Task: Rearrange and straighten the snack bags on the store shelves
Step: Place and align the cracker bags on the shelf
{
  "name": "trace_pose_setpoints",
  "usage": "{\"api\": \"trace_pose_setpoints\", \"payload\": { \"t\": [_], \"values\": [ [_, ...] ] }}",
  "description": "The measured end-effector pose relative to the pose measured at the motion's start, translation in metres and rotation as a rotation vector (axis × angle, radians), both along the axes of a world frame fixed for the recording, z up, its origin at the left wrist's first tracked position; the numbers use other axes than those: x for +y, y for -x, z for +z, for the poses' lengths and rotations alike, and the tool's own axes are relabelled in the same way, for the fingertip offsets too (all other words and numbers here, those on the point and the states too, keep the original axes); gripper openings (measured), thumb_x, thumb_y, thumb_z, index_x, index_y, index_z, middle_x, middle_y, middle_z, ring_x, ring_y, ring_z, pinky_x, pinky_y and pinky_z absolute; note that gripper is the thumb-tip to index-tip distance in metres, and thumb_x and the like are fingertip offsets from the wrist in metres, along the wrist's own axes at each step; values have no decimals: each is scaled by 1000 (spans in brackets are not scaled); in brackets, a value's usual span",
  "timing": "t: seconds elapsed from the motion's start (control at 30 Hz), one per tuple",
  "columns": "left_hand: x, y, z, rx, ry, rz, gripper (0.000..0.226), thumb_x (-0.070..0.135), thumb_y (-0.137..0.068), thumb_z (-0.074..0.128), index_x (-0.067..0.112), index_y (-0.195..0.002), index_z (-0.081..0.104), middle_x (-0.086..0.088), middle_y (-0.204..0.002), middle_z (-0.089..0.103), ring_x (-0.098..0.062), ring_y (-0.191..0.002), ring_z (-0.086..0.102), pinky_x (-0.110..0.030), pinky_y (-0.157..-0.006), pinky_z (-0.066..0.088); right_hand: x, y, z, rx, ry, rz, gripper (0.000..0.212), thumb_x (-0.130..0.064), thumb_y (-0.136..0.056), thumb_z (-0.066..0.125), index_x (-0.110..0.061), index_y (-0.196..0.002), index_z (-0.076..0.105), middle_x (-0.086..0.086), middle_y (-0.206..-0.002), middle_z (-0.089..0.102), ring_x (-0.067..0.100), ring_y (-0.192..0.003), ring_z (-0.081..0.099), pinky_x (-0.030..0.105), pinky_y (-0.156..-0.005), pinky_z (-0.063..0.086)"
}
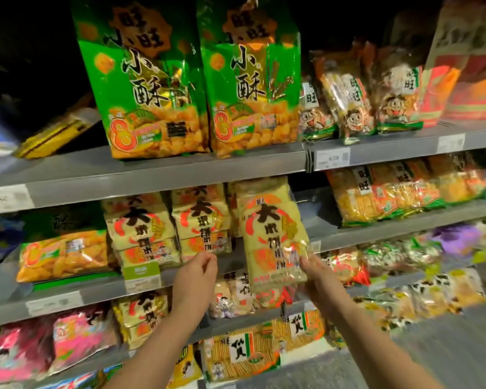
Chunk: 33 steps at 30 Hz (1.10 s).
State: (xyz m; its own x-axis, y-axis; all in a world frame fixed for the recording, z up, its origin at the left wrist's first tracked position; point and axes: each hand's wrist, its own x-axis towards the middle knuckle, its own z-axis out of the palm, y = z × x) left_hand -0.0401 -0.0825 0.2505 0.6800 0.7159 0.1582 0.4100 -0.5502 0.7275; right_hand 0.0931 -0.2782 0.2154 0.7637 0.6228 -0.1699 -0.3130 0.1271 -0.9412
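Several shelves of snack bags fill the view, and both arms reach in from below. Far left on the top shelf (152, 169), a yellow pack (54, 134) lies flat and skewed near the front edge. Beside it stand two tall green bags (141, 88), upright and touching side by side at the front edge. One level down, on the middle shelf (68, 300), an orange bag (63, 255) lies on its side at the left. Next come stacks of pale yellow rice cracker bags (141, 234), leaning against each other and just behind a green price tag (141, 272) on the shelf edge.

Now the left hand (194, 279): it hovers in front of those stacks, fingers loosely curled, gripping nothing, just beside the shelf edge. Moving right, the pale yellow bag (272, 237) is held out in front of the middle shelf, upright with a slight tilt, its top overlapping the stacked bags behind. The right hand (317, 282) clamps its lower right corner, thumb on the clear front. The two hands sit apart, the bag's lower edge between them.

Further right, small clear packs with a cartoon face (357, 102) stand crowded on the top shelf, and orange cracker packs (399, 192) lie along the shelf below, near a white price label (331, 158).
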Motion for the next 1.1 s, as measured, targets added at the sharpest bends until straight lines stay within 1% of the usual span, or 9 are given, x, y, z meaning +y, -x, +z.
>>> {"api": "trace_pose_setpoints", "payload": {
  "t": [0.07, 0.13, 0.23, 0.43, 0.6, 0.7, 0.77, 0.9, 1.1],
  "values": [
    [4, -8, -5, -4, -12, -23, 21, 27, -96, 44, 20, -108, 60, 18, -64, 48, 3, -53, 42, -16, -50, 37, 26, -28, 5, -21, -37, -3, 29, -24, -91, 53, -1, -108, 54, 19, -97, 63, 24, -75, 67, 30, -58, 55],
    [9, -17, -9, -5, -14, -79, 25, 27, -97, 43, 20, -115, 57, 16, -81, 59, 6, -55, 42, -8, -50, 33, 49, -52, 1, -46, -24, -13, 24, -18, -96, 46, -1, -111, 54, 17, -100, 64, 25, -84, 67, 33, -69, 56],
    [16, -30, -13, 18, -18, -142, 28, 28, -97, 42, 24, -123, 51, 7, -113, 62, 2, -61, 51, -17, -56, 43, 78, -73, -12, -67, 33, -108, 19, -13, -96, 46, -6, -110, 58, 14, -104, 66, 27, -95, 65, 44, -88, 52],
    [27, -65, -32, 70, -53, -282, 40, 28, -94, 46, 28, -134, 43, 11, -97, 59, -7, -81, 56, -31, -77, 51, 130, -76, -45, -156, 278, -463, 40, -30, -94, 50, -19, -132, 46, 5, -130, 55, 26, -118, 54, 48, -97, 47],
    [30, -89, -52, 201, -42, -322, 57, 28, -94, 47, 40, -144, 22, 0, -135, 48, -17, -104, 56, -36, -91, 49, 145, -66, -46, -423, 596, -665, 48, -33, -94, 50, -15, -135, 35, 8, -135, 44, 28, -119, 48, 44, -96, 42],
    [30, -99, -56, 224, -34, -336, 66, 27, -93, 49, 42, -144, 10, -3, -132, 48, -17, -102, 56, -32, -86, 50, 143, -49, -57, -712, 759, -689, 54, -35, -85, 64, -17, -131, 41, 10, -131, 44, 27, -119, 44, 40, -96, 41],
    [27, -98, -47, 253, -174, -346, 68, 25, -92, 49, 38, -145, 9, -4, -129, 46, -18, -103, 52, -30, -84, 49, 143, -35, -66, -882, 727, -628, 55, -30, -82, 68, -29, -130, 40, 9, -136, 42, 27, -124, 41, 38, -97, 39],
    [37, -111, -23, 38, -917, -212, 82, 15, -73, 71, 22, -143, 29, -13, -131, 46, -30, -120, 45, -43, -99, 42, 145, -49, -58, -1192, 734, -521, 79, -16, -77, 71, -36, -139, 28, 11, -150, 29, 34, -138, 28, 47, -108, 29],
    [58, -137, 5, 255, -972, -244, 69, 24, -90, 56, 24, -145, 15, -5, -131, 45, -25, -120, 45, -35, -94, 36, 148, -72, -43, -1352, 949, -393, 83, -27, -77, 72, -35, -144, 24, 8, -155, 21, 37, -141, 20, 45, -110, 22]
  ]
}}
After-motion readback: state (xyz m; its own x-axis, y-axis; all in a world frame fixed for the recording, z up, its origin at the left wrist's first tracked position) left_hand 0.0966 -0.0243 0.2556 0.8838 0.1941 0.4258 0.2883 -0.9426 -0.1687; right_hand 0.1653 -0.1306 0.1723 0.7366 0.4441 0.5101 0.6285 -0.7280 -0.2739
